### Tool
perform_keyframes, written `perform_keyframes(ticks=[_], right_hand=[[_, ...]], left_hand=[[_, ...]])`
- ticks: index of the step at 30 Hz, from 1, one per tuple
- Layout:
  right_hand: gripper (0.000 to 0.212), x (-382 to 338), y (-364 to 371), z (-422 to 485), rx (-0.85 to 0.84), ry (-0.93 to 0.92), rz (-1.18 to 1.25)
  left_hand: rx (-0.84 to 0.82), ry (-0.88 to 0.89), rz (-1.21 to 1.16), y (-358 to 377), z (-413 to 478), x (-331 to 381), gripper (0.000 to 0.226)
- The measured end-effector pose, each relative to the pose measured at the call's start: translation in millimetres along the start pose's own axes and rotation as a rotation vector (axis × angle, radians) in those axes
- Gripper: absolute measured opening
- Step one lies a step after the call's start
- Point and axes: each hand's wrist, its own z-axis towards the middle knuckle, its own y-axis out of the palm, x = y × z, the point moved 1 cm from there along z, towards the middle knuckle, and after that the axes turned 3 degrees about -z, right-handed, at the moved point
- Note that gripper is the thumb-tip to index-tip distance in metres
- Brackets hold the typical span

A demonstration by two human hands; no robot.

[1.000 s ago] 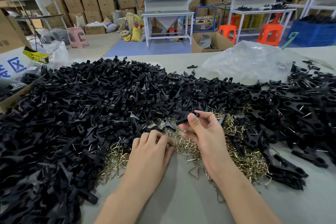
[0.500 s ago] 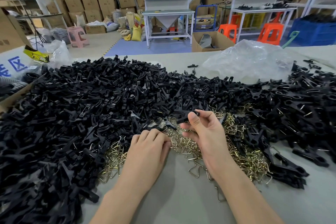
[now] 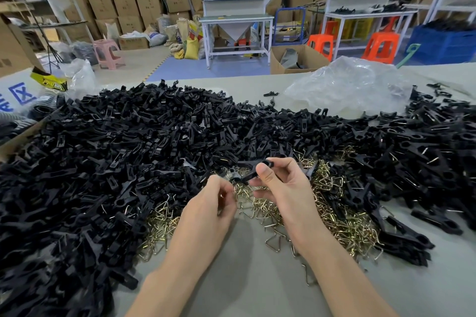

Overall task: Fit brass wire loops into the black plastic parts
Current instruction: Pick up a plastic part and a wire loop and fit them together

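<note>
Standing on the floor beyond the surface (image 3: 244,291), an open cardboard box (image 3: 306,65) holds a crumpled grey thing too small to make out. Farther right, a blue crate (image 3: 443,46) is heaped with dark pieces. A crumpled clear plastic bag (image 3: 347,85) lies on the far side of the surface. At the left edge a brown box wall (image 3: 13,144) is cut off by the frame, so its contents cannot be seen.

A broad heap of black plastic parts (image 3: 116,162) covers the left and far side of the surface and runs on to the right. In the hollow of that heap, nearest the person, lies a pile of brass wire loops (image 3: 334,216), with a few loops lying apart on the bare surface.

Both hands hang over this pile. The right hand (image 3: 283,188) pinches a single black part (image 3: 253,170) between thumb and curled fingers, its free end pointing left. The left hand (image 3: 206,206) is just beside that end and a little nearer the person, with its fingers curled in and the thumb close to the forefinger.

Something small and grey shows between the left hand's fingertips. It is blurred, so I cannot tell whether it is a loop or whether the hand grips it. The right palm hides the rest of the single black part.
</note>
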Motion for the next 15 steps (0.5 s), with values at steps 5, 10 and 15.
perform_keyframes(ticks=[5,10,15], right_hand=[[0.047,-0.3,0.1,-0.3,-0.017,-0.007,-0.015],[0.047,0.5,-0.3,-0.5,-0.019,-0.01,-0.014],[0.046,0.3,-0.2,-0.2,-0.028,-0.009,-0.012]], left_hand=[[0.014,0.096,0.049,-0.2,1.4,1.0,0.019],[0.007,0.118,0.101,1.7,3.9,-2.2,0.025],[0.109,0.065,0.0,-2.4,4.9,-2.7,0.018]])
